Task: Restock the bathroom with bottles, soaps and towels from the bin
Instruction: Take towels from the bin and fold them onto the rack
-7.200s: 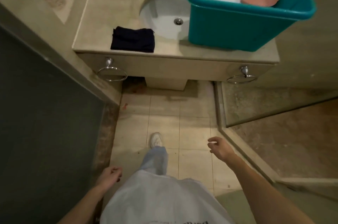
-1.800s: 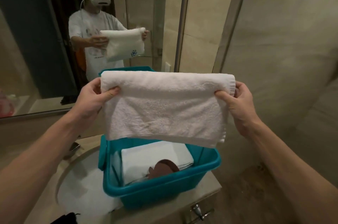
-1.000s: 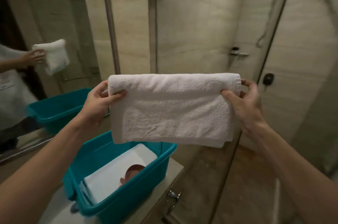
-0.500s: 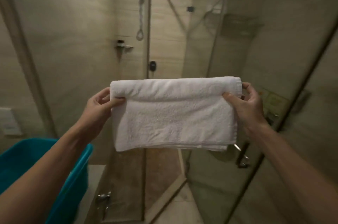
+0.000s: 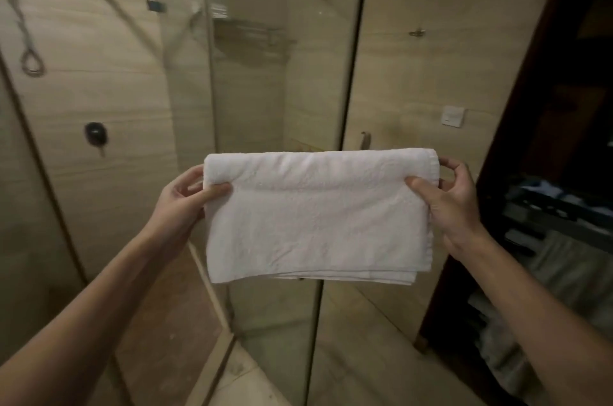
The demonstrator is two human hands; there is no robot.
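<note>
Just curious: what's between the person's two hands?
The folded white towel spans the gap between left hand and right hand, each pinching an upper corner, in the head view.

The towel (image 5: 316, 216) hangs before the glass door (image 5: 282, 73), doorway (image 5: 564, 173) right.

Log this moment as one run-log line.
folded white towel: held up, hanging flat | left grip: pinches top-left corner | right grip: pinches top-right corner | ahead: glass shower enclosure | placed: not yet
</note>
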